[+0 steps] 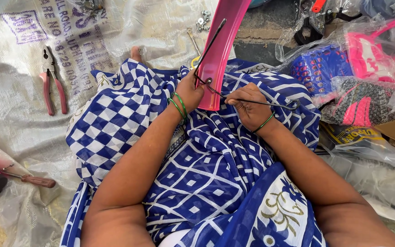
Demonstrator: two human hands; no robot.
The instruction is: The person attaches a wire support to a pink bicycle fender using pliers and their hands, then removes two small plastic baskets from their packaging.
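A person seated on the ground, lap draped in blue-and-white cloth (129, 119), works on a pink mudguard (219, 50) that stands tilted across the knees, its lower end resting on the cloth between the two hands. The left hand (190, 91), green bangles (178, 105) at the wrist, is closed around the mudguard's lower edge, where a dark wire stay (209, 43) runs up along the pink surface. The right hand (248, 107), just beside it and also wearing a green bangle, is clenched on a second wire rod (270, 103) that stretches out to the right and ends in a small loop. The hands sit close together but apart, each gripping its own piece. On the woven sack (19, 82) to the left lie red-handled pliers (51, 84), with a screwdriver (35, 180) nearer the lower edge. To the right, plastic bags (344, 64) hold blue and pink baskets. Small metal nuts (203, 20) lie scattered near the top.
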